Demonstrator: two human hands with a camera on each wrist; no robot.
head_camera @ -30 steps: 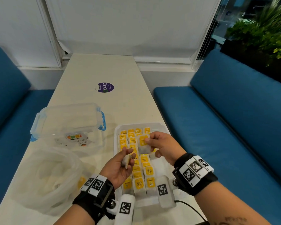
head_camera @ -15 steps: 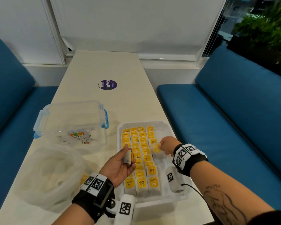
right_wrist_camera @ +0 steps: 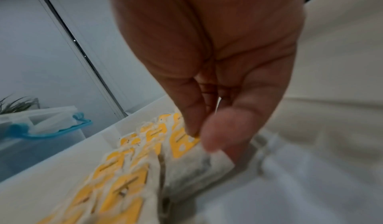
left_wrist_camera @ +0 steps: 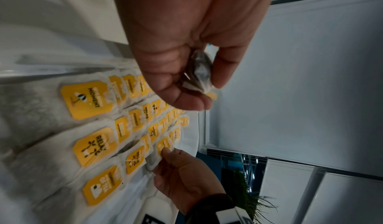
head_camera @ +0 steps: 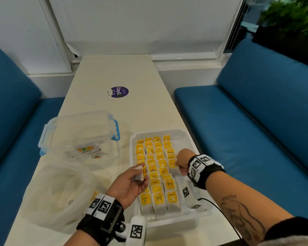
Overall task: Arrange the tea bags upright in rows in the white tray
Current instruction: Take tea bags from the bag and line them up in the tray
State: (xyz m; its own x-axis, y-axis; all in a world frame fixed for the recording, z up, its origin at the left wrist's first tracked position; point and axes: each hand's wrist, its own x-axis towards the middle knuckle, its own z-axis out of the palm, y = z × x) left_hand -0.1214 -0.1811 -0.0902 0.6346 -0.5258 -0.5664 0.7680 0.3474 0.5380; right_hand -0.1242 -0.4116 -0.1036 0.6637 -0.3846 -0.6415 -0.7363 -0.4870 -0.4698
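My right hand [head_camera: 182, 161] pinched a tea bag [right_wrist_camera: 186, 144] down in the tray [head_camera: 190, 139], at the right-hand row's end; my left hand [head_camera: 130, 186] gripped a spare bag [head_camera: 140, 174] just left of the rows [head_camera: 155, 167].

Your left hand [head_camera: 130, 183] and right hand [head_camera: 182, 161] are bare. Each wrist carries a black strap with white blocks printed with black square codes. A white camera pod with a code marker sits below each wrist. A black cable trails from your right pod. Your right forearm shows a dark line tattoo; a dark sleeve edge sits above it.
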